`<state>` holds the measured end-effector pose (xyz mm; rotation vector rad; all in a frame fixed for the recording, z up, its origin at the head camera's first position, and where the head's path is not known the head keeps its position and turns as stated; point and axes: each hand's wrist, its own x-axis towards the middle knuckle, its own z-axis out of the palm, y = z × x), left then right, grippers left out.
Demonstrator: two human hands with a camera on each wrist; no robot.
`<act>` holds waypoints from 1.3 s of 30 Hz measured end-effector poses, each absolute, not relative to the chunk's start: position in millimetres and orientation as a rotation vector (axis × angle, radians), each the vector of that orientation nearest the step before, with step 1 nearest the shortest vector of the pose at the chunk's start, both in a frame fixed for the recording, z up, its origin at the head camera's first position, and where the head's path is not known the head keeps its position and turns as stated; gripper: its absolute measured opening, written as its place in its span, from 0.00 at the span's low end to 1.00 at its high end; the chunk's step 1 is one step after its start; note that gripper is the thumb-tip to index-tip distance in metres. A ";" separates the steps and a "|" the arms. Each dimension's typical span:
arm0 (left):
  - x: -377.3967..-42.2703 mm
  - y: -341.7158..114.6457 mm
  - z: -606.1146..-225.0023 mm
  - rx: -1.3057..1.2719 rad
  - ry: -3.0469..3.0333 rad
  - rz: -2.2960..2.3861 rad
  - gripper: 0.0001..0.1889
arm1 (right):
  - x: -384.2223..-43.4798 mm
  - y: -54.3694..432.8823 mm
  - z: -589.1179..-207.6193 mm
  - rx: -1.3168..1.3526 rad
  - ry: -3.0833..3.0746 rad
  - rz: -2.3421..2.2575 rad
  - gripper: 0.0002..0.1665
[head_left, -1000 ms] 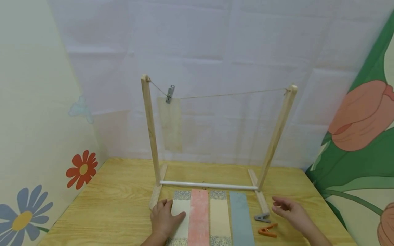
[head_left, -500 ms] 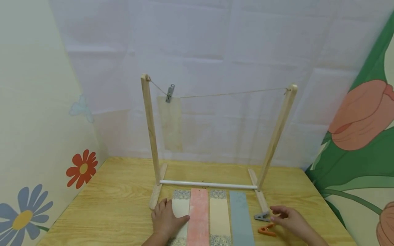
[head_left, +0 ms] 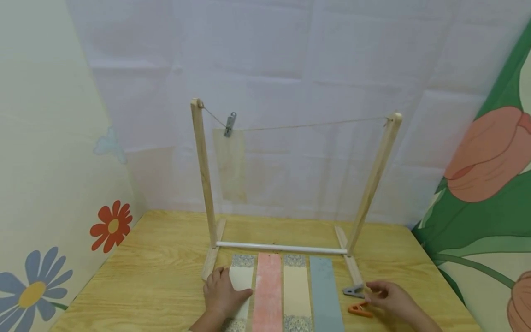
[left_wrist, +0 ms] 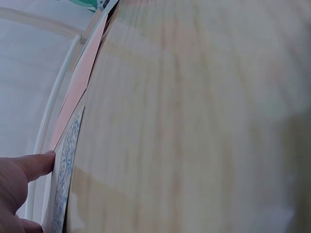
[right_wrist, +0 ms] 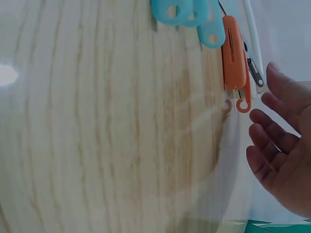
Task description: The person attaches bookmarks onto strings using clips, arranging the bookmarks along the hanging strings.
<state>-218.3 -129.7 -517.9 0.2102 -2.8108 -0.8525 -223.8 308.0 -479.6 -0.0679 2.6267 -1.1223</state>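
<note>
My left hand [head_left: 224, 295] rests on the left of the white patterned strip [head_left: 244, 277], its thumb spread across it. In the left wrist view, the thumb touches the strip near its patterned end [left_wrist: 67, 165]. To the right lie a pink strip [head_left: 268, 288], a cream patterned strip [head_left: 296, 290] and a blue-grey strip [head_left: 326, 290]. My right hand [head_left: 392, 300] hovers beside a grey clip [head_left: 351, 291] and an orange clip [head_left: 360, 310]. The right wrist view shows its fingers loosely bent, apart from the orange clip [right_wrist: 234, 53].
Behind the strips stands a wooden frame [head_left: 203, 175] with a white crossbar [head_left: 282, 248] and a string [head_left: 307, 125]. A grey clip [head_left: 230, 124] holds a pale sheet [head_left: 231, 170] on the string. Turquoise clips [right_wrist: 211, 29] lie close by in the right wrist view.
My right hand has moved down and slightly left, closer to the grey and orange clips. My left hand stays nearly still on the white strip, its thumb shifting slightly.
</note>
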 end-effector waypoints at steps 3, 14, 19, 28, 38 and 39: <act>-218.4 -130.2 -518.2 0.226 -2.804 -0.861 0.48 | -221.2 311.7 -482.0 -0.110 2.567 -1.136 0.37; -217.5 -129.2 -516.4 0.245 -2.760 -0.917 0.45 | -221.1 315.9 -492.4 -0.146 2.494 -1.146 0.27; -218.9 -129.2 -516.9 0.262 -2.739 -0.964 0.43 | -221.6 316.0 -492.6 -0.167 2.524 -1.122 0.24; -218.3 -127.4 -516.3 0.258 -2.722 -0.958 0.43 | -221.6 311.9 -496.7 -0.036 2.620 -1.036 0.10; -219.5 -131.8 -517.4 0.253 -2.668 -1.002 0.39 | -218.7 315.8 -489.6 -0.066 2.543 -1.206 0.15; -220.2 -132.9 -517.6 0.257 -2.654 -1.026 0.37 | -219.1 315.9 -488.2 -0.079 2.540 -1.218 0.16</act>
